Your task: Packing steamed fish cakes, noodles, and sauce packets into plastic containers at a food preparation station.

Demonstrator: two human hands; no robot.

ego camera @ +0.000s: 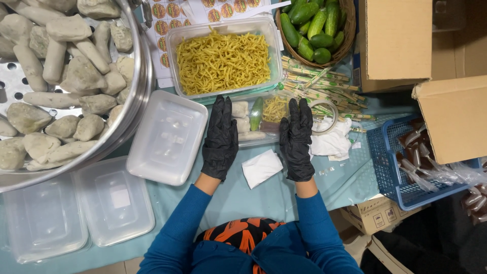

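Sleeves: two, blue, nearest the camera.
Hands: left hand (220, 138) and right hand (297, 139), black-gloved, fingers straight and together, flat against the sides of one packed box (258, 119) between them.
Lids: three (167, 137).
Noodle tub: one (223, 60).
Surface: teal cloth (264, 195).

Both forearms in blue sleeves, reaching forward side by side. Left hand (220, 138) in a black glove, palm down, fingers straight and close together. Right hand (297, 139) gloved likewise, flat, fingers extended forward, parallel to the left, a gap between them.
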